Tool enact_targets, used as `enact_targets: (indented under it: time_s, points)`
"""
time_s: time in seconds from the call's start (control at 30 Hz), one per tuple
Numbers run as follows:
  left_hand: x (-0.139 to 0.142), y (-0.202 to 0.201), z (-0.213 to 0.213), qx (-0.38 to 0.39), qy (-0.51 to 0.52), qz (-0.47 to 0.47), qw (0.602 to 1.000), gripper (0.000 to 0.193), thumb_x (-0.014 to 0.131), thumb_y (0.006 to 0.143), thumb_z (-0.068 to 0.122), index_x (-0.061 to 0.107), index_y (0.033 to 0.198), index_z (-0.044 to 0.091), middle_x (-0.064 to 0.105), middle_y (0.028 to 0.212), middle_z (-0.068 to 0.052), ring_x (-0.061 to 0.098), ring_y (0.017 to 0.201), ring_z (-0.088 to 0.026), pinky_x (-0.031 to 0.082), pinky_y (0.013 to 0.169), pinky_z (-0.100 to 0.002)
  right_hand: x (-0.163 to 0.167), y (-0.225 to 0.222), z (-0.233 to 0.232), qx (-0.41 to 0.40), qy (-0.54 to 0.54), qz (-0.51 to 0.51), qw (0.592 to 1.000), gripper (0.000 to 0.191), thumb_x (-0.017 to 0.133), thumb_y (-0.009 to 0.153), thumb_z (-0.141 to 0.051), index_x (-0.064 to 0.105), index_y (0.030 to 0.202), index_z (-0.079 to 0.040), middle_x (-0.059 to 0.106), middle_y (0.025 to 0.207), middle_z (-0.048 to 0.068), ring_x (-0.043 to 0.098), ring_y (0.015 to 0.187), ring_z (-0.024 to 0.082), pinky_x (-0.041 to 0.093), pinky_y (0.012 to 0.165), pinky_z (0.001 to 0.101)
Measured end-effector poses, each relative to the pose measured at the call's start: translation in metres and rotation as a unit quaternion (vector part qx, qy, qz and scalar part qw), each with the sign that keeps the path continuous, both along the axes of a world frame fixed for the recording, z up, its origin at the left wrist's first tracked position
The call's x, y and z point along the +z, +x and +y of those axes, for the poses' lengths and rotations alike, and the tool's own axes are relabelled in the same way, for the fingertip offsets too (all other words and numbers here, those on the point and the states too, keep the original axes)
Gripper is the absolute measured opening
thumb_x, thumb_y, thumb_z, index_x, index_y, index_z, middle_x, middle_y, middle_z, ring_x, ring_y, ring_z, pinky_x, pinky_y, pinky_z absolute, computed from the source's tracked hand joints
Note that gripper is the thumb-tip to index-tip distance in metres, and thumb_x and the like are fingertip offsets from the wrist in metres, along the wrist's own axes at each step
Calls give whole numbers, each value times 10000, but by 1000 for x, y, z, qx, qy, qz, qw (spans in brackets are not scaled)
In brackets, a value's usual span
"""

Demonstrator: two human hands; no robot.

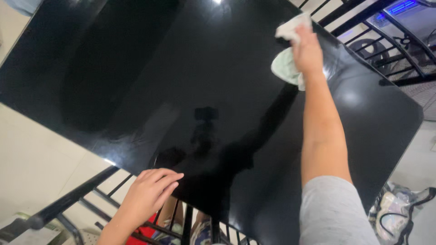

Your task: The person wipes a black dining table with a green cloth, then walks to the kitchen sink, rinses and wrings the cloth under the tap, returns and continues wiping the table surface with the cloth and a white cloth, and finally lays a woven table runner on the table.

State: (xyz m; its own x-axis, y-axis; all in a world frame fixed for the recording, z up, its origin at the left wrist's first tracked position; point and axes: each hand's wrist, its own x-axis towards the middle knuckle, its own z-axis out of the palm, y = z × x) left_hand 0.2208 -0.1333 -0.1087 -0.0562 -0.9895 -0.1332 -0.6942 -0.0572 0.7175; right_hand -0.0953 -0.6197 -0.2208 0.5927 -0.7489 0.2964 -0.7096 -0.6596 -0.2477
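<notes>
Pressing a pale cloth (285,67) on the black table (181,81), right hand (308,52)

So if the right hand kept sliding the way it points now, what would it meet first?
Probably nothing on the surface: the right hand, pressing a pale cloth, points toward the table's far edge. Beyond it stands a black chair frame, though depth is unclear.

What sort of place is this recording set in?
Probably a home dining area: a glossy black table on pale tiled floor, with black metal chairs around it. The right hand presses a pale cloth on the tabletop; the left hand rests at its edge.
</notes>
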Motion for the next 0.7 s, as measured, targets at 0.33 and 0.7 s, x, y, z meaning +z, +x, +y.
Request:
enact_targets:
  time_s: [0.33, 0.7]
  points:
    - [6, -14, -34, -53, -1, -19, 998, 223, 696, 890, 219, 773, 1074, 121, 729, 1049, -37, 682, 996, -229, 469, 944, -416, 1, 78, 24, -228, -52, 9, 972, 684, 549, 1060, -455, 472, 1465, 91, 433, 1530, 316, 381, 1423, 472, 260, 1176, 547]
    - [31, -46, -59, -65, -83, -18, 994, 218, 705, 879, 180, 760, 1080, 114, 722, 1015, -27, 687, 967, -238, 496, 909, -405, 13, 72, 461, 369, 94, -44, 924, 534, 614, 824, -185, 675, 1327, -15, 654, 1386, 176, 629, 1294, 287, 453, 1153, 434]
